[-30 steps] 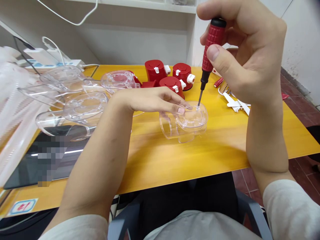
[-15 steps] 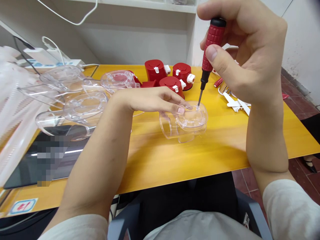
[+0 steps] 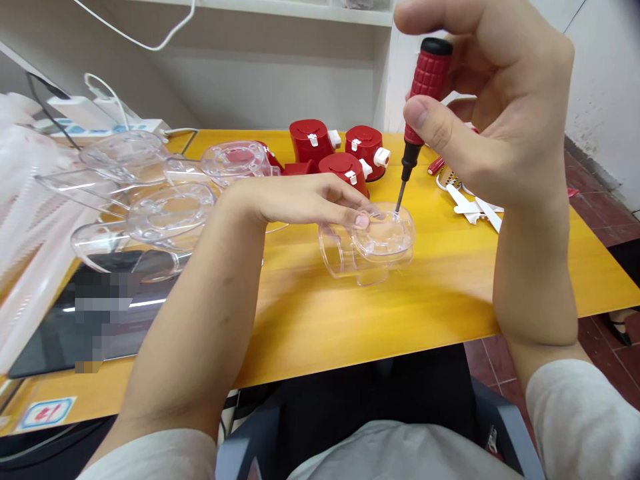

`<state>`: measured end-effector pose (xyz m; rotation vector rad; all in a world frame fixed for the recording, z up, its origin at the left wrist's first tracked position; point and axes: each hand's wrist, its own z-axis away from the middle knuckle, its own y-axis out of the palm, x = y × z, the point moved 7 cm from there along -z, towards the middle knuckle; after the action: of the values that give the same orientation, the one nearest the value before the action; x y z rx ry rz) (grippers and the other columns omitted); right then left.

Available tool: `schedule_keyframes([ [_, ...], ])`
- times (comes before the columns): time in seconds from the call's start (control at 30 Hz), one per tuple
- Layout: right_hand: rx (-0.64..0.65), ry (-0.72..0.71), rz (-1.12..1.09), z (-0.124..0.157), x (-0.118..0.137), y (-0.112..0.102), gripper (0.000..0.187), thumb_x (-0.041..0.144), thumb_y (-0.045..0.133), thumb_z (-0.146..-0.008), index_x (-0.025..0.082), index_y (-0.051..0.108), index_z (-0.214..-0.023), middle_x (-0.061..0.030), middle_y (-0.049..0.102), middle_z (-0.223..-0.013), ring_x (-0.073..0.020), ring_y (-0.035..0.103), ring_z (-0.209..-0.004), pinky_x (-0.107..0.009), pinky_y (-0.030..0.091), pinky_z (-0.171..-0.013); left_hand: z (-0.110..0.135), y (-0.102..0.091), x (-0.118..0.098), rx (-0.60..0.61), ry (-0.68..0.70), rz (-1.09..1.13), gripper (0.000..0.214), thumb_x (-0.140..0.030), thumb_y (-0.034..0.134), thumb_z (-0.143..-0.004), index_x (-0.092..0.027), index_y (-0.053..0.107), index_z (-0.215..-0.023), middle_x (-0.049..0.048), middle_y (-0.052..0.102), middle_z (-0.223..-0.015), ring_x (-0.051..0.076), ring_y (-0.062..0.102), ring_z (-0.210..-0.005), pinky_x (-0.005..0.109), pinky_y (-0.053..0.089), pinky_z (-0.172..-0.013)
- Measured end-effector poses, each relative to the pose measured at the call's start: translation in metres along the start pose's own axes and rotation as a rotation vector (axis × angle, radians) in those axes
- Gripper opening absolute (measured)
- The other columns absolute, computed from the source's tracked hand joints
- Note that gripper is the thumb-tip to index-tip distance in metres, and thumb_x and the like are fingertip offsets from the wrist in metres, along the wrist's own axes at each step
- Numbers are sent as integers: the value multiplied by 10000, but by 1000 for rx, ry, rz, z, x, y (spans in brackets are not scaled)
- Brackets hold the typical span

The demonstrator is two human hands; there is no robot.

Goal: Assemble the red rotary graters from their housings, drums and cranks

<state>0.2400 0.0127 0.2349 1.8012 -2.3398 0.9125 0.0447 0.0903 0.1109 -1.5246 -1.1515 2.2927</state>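
Note:
My left hand (image 3: pixel 320 203) is closed on a clear plastic housing (image 3: pixel 383 240), thumb on its upper face, keeping it on the yellow table. Fingers of my right hand (image 3: pixel 470 107) grip the red handle of a screwdriver (image 3: pixel 430 73) with a black cap. Its thin shaft slants down, and the tip meets the far side of the housing's upper face. Whether a screw sits under the tip is too small to tell. Just behind the housing stand several red plastic units (image 3: pixel 343 170) with white knobs.
More clear plastic housings (image 3: pixel 170 210) lie at the left, partly over a dark flat panel (image 3: pixel 55 327). White plastic pieces (image 3: pixel 473 208) lie right of the screwdriver. A power strip (image 3: pixel 125 127) with plugs stands at the back left of the yellow table (image 3: pixel 320 333).
My right thumb and fingers have shifted slightly around the screwdriver handle. The screwdriver tip stays at the same spot, and my left hand and the housing have not moved.

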Motion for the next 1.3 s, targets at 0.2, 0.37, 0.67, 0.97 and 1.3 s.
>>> schedule_keyframes([
  [0.2,-44,23,-9,-2,-1,-2,267,482,788,-951,442,904,-1189,38,852,-1267,-231,755,-965,-394,700,-746,0,1,-4,6,-8,2,422,-720,840,-987,-497,977,-1318,-32,910,-1278,314,866,-1261,397,713,-1077],
  [0.37,0,3,-24,-3,-4,-2,420,372,787,-884,476,904,-1274,71,867,-1341,-278,831,-1074,-439,744,-823,-1,0,-2,-3,-2,38,419,-724,870,-968,-478,986,-1287,-27,921,-1257,298,877,-1217,370,717,-1045],
  [0.67,-3,-2,9,0,4,0,290,401,814,-977,367,878,-1258,33,853,-1334,-232,808,-1071,-384,740,-844,1,-4,4,-66,-36,0,504,-758,889,-940,-465,968,-1342,-38,891,-1372,339,830,-1389,400,714,-1126],
  [0.97,-10,22,-5,0,2,-5,314,428,877,-965,425,880,-1279,56,839,-1400,-250,781,-1032,-424,730,-856,3,-2,-2,-50,-107,-50,487,-742,845,-971,-436,968,-1330,-12,890,-1294,353,843,-1340,444,721,-1117],
  [1.3,37,36,-200,2,-1,-1,497,184,765,-919,359,899,-1365,40,841,-1403,-237,834,-1207,-393,782,-981,3,-5,10,-76,-172,-21,485,-698,901,-923,-446,964,-1333,-6,889,-1332,358,835,-1357,416,712,-1066],
])
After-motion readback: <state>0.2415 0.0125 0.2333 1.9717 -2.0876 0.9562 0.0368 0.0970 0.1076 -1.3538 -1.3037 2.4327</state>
